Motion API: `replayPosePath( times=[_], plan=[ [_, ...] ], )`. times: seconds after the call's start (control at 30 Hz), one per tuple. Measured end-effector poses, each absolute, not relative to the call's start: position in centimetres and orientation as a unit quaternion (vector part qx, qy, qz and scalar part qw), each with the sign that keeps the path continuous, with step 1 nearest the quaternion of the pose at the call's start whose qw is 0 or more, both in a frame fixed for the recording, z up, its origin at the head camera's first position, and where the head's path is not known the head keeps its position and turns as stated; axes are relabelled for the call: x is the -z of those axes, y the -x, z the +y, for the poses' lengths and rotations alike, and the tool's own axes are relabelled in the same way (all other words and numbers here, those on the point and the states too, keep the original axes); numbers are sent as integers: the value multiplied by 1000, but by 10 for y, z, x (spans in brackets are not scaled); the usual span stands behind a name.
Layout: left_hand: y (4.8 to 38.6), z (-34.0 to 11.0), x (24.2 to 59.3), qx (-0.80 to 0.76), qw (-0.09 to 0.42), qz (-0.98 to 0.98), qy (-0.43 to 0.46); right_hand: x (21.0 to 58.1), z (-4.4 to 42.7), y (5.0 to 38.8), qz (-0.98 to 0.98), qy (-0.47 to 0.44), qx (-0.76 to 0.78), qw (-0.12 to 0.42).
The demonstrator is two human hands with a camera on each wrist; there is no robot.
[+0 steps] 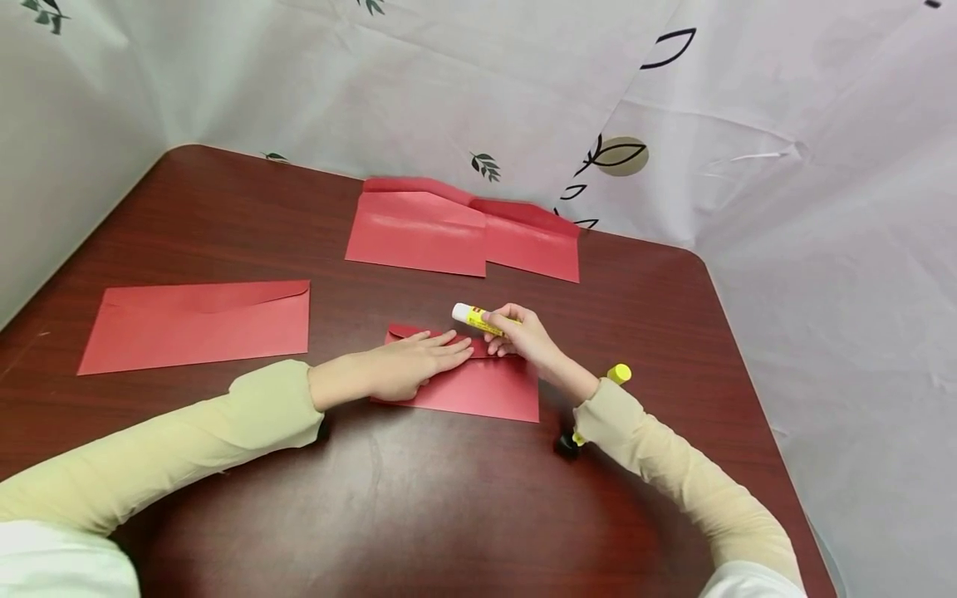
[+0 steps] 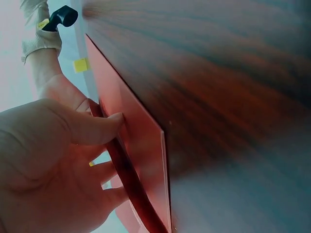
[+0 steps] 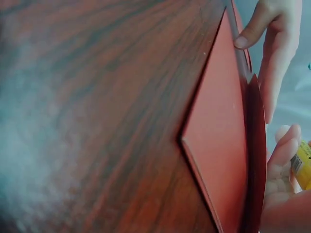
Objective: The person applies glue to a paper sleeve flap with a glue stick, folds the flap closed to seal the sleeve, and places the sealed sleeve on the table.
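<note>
A red envelope (image 1: pixel 493 394) lies on the table in front of me, its flap folded over but standing a little off the body in both wrist views. My left hand (image 1: pixel 407 365) rests on its left part with fingers stretched over the flap; the thumb (image 2: pixel 104 128) touches the envelope's body. Above the right part, my right hand (image 1: pixel 523 336) holds a yellow glue stick (image 1: pixel 478 319) between thumb and fingers, white end pointing left. Its lower fingers are at the flap's edge. Only part of the glue stick (image 3: pixel 303 165) shows in the right wrist view.
Another red envelope (image 1: pixel 202 325) lies to the left. Two more, with flaps open, overlap at the back: one envelope (image 1: pixel 419 232) and its neighbour (image 1: pixel 534 245). A small yellow cylinder (image 1: pixel 619 374) stands beside my right wrist. A patterned white curtain (image 1: pixel 449 83) hangs behind the table.
</note>
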State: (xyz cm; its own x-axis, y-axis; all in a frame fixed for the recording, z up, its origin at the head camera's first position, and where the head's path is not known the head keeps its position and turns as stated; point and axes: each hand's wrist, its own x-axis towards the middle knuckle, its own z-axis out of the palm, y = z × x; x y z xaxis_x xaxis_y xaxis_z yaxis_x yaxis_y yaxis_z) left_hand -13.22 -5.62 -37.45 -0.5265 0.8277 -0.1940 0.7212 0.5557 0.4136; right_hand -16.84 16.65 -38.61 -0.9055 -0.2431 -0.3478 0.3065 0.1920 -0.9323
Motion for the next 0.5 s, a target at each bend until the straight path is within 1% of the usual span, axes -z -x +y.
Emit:
replayPosePath(
  times=[0.13,0.23,0.5],
  plan=[
    [133,-57,376,-132,206,861,-446,389,164,169,733,-36,638,234],
    [132,-58,377,-127,209,858,-451,391,164,168,730,-36,639,239],
    [130,-59,380,-130,199,854,-463,392,164,165,726,-5,639,254]
  ],
)
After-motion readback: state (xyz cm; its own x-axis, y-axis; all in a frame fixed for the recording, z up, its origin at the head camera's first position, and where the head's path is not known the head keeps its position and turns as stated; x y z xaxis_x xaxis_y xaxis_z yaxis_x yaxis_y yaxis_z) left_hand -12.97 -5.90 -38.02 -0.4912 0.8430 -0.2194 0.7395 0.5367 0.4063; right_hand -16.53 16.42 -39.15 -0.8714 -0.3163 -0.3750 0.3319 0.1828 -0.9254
